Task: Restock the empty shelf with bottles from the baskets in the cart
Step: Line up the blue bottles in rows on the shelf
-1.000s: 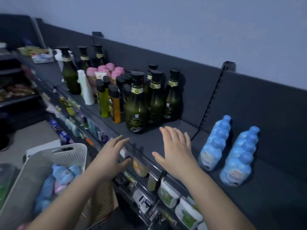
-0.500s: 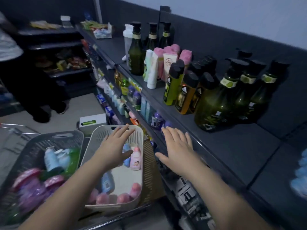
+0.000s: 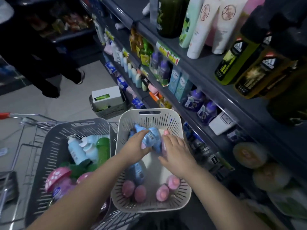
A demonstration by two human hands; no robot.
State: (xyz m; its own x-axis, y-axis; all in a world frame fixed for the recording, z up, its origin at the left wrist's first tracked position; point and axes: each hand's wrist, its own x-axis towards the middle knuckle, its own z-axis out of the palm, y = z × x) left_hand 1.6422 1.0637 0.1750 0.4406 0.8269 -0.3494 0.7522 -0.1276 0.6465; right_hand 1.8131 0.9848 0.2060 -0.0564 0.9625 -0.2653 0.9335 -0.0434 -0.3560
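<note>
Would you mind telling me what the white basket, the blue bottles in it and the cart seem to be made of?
White basket: likely moulded plastic, matte, with slotted walls and a cut-out handle.
Blue bottles: seemingly plastic, slightly glossy, with printed labels; the look leaves it open.
Cart: thin metal wire, shiny grey, with a red handle end.

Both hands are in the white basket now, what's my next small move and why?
Probably close both hands on the blue bottles and lift. The left hand already wraps one; the right hand lies open beside them in the white basket.
</note>
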